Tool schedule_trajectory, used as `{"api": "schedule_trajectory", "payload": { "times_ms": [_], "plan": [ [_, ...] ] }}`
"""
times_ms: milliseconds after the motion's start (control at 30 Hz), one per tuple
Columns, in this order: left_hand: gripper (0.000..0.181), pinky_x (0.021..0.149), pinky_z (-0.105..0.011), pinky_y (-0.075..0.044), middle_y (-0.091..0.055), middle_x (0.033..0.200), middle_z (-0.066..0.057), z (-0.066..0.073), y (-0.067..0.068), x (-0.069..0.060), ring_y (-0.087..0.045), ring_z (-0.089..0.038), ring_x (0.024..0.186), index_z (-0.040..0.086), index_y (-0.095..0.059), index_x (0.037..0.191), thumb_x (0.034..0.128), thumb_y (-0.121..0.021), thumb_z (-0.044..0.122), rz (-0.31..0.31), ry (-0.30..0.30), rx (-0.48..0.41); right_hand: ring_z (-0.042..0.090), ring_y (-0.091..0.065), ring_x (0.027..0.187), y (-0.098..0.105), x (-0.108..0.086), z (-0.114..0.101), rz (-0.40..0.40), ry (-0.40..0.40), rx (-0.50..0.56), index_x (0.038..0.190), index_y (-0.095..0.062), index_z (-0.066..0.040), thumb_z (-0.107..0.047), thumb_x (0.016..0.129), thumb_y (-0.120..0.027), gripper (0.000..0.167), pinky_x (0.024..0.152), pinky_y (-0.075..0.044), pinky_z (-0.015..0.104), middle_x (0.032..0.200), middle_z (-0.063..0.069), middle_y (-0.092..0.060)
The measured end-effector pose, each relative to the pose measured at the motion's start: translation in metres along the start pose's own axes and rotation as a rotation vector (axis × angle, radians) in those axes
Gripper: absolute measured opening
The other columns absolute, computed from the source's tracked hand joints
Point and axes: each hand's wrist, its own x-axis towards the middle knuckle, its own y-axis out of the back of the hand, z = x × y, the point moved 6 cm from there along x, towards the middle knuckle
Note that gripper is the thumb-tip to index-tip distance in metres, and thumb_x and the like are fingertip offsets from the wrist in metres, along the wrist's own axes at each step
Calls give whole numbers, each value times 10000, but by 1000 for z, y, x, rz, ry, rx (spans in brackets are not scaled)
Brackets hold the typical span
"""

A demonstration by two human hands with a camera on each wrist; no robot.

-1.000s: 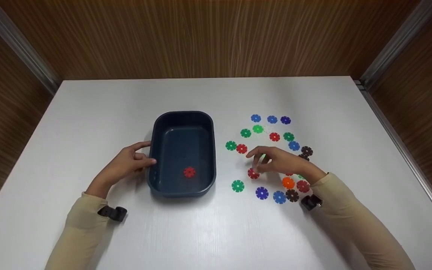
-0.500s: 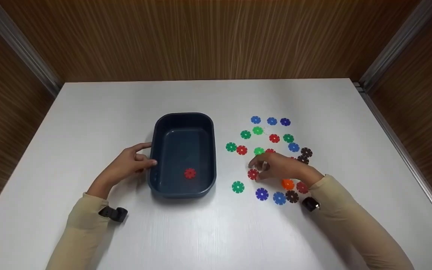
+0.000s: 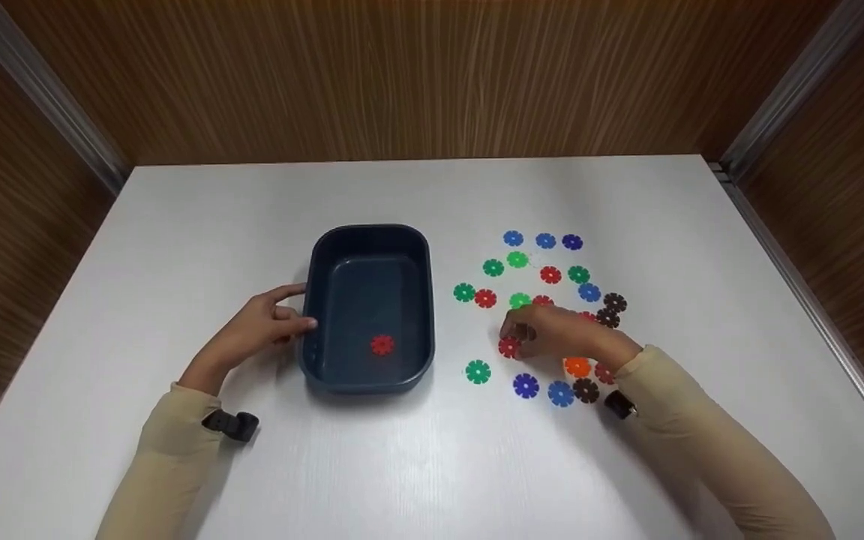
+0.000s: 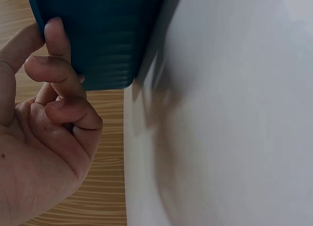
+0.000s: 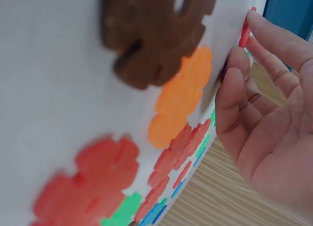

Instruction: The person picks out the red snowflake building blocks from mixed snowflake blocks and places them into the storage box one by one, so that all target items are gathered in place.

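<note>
A deep dark blue plastic tub point(image 3: 433, 307) stands on the table in the head view, with one red notched disc point(image 3: 382, 345) lying in it. My left hand point(image 3: 252, 330) holds the tub's left rim, thumb over the edge; the left wrist view shows curled fingers against its ribbed wall. To the right of the tub, my right hand point(image 3: 552, 330) pinches another red notched disc point(image 3: 508, 347) at table level, thumb and forefinger at its edges. The right wrist view shows only a sliver of that red disc point(image 5: 244, 35). This hand hides part of the discs beneath it.
Several loose notched discs surround my right hand, among them a green disc point(image 3: 478, 372), a purple disc point(image 3: 526, 385), an orange disc point(image 3: 577, 367) and a brown disc point(image 3: 586, 390). Wood-grain panels point(image 3: 417, 82) border the white table point(image 3: 372, 465).
My right hand has moved slightly down and its fingers have closed in on the red disc, uncovering a light green disc behind. My left hand stays at the tub.
</note>
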Motion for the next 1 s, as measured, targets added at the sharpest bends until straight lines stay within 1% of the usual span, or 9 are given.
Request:
{"api": "schedule_trajectory", "payload": {
  "times_ms": [300, 500, 633, 833, 1000],
  "plan": [
    [719, 605, -235, -382, -554, 660, 71, 2, 3, 2, -429, -49, 595, 47, -326, 1488, 903, -686, 257, 9, 2, 15, 196, -609, 943, 5, 0, -4, -6, -5, -32, 1101, -631, -145, -33, 832, -727, 307, 868, -544, 377, 1002, 38, -645],
    [725, 600, -234, -361, -562, 671, 61, 2, 2, 3, -402, -55, 585, 34, -307, 1492, 908, -679, 248, -7, -5, 5, 188, -591, 889, 2, 0, 0, -33, -54, -10, 1116, -590, -172, -72, 864, -703, 294, 851, -541, 375, 962, 41, -638],
    [734, 609, -242, -361, -560, 675, 66, 2, 1, 3, -399, -58, 592, 32, -303, 1493, 905, -682, 256, -14, -7, 9, 182, -577, 860, 1, -2, 3, -34, -64, 13, 1119, -588, -172, -76, 879, -686, 276, 842, -537, 366, 937, 40, -626],
    [727, 607, -242, -356, -557, 672, 65, 0, 0, 2, -395, -57, 586, 31, -315, 1487, 903, -685, 255, -10, -7, 16, 190, -579, 870, 2, -2, 5, -16, -41, 12, 1153, -596, -166, -74, 904, -657, 273, 835, -544, 358, 965, 57, -628],
    [724, 612, -246, -360, -561, 673, 69, -1, 0, 2, -397, -55, 589, 31, -316, 1487, 904, -683, 254, -6, 0, 15, 192, -574, 841, 8, -4, 2, 22, 20, 12, 1140, -616, -149, -49, 896, -652, 266, 783, -539, 331, 938, 60, -641]
  ]
}}
